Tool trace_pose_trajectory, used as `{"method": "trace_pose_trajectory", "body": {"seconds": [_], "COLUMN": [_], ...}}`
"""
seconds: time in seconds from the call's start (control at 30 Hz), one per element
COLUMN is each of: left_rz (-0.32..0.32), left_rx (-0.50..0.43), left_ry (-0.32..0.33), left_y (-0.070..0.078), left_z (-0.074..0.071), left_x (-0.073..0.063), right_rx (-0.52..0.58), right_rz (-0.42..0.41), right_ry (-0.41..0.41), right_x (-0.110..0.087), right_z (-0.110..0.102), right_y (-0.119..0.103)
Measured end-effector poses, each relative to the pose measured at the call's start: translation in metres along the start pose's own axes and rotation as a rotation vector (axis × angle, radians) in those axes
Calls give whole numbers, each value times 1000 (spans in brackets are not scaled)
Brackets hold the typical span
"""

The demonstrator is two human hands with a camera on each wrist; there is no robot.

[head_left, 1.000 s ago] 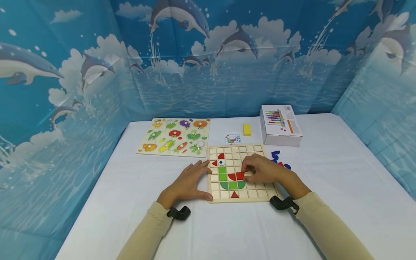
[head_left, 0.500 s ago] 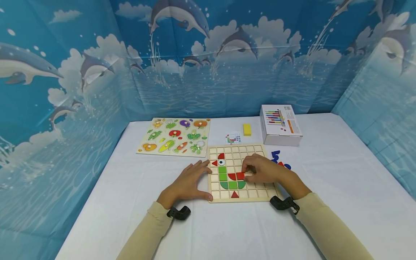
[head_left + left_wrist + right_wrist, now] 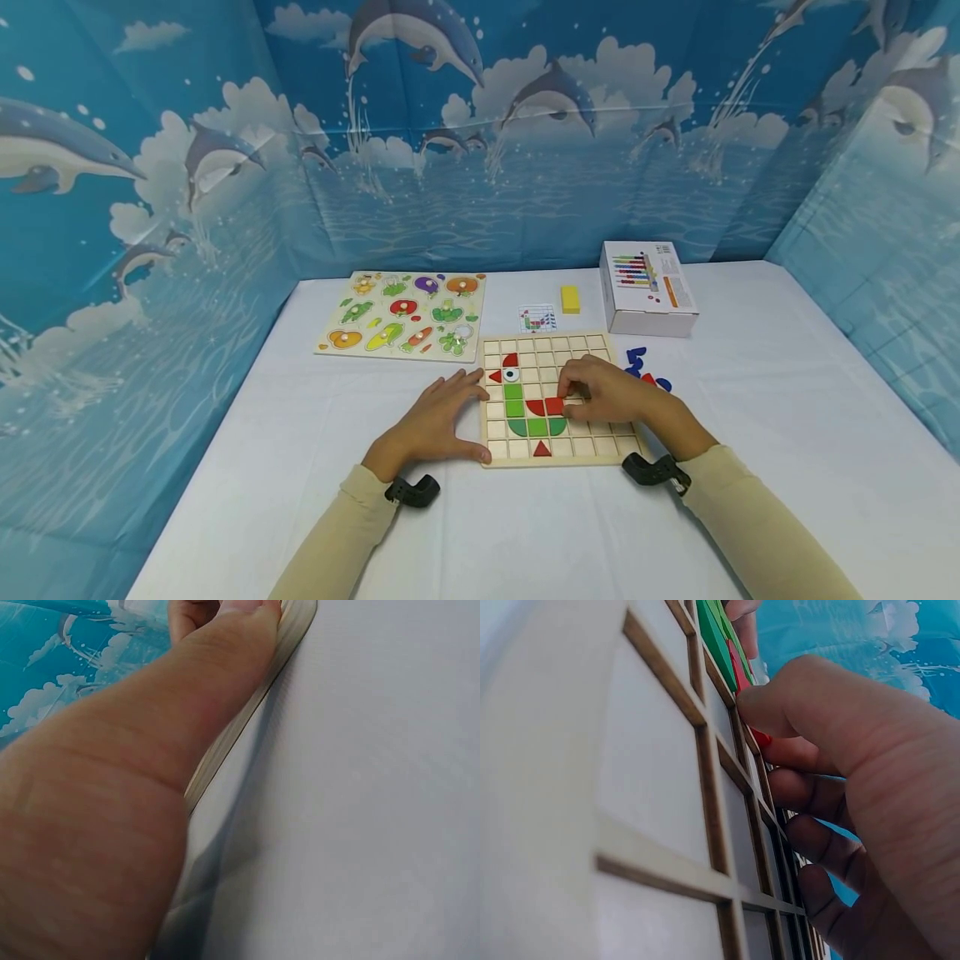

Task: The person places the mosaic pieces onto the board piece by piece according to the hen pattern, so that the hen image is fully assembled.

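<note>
A wooden grid board (image 3: 520,451) lies on the white cloth, with red, green and eye-marked pieces set in its squares. My right hand (image 3: 609,390) reaches over it from the right. Thumb and forefinger pinch a red square piece (image 3: 554,406), which lies in the grid beside a red quarter-round piece (image 3: 536,408). In the right wrist view the thumb tip overlaps the red piece (image 3: 740,671), and the other fingers curl over the grid. My left hand (image 3: 438,423) rests at the board's left edge with fingers spread, the thumb at the near corner.
Loose blue pieces (image 3: 635,360) and a red one lie right of the board. Behind it are a small pattern card (image 3: 537,318), a yellow block (image 3: 570,300) and a white box (image 3: 648,290). A vegetable puzzle board (image 3: 401,317) lies at the back left.
</note>
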State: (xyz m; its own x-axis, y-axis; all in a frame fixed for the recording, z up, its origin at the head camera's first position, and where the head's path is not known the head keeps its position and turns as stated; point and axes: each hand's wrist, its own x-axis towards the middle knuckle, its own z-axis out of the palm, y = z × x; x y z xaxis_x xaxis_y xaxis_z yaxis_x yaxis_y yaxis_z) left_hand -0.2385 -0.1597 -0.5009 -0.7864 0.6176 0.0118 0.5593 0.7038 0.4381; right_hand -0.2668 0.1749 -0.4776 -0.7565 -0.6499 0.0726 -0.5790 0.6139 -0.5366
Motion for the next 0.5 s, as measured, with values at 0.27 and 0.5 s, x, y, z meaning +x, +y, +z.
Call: {"method": "trace_pose_trajectory", "body": {"seconds": [0.27,0.5], "left_rz": [0,-2], "left_rx": [10,11], "left_ry": [-5,-4], "left_y": [0,-1], "left_z": [0,1], "left_x": [0,0], "right_rx": [19,33], "right_rz": [-19,-16], "right_ry": [1,-13], "right_x": [-1,-2], "right_z": [-2,-2], "right_y": [-2,-3]}}
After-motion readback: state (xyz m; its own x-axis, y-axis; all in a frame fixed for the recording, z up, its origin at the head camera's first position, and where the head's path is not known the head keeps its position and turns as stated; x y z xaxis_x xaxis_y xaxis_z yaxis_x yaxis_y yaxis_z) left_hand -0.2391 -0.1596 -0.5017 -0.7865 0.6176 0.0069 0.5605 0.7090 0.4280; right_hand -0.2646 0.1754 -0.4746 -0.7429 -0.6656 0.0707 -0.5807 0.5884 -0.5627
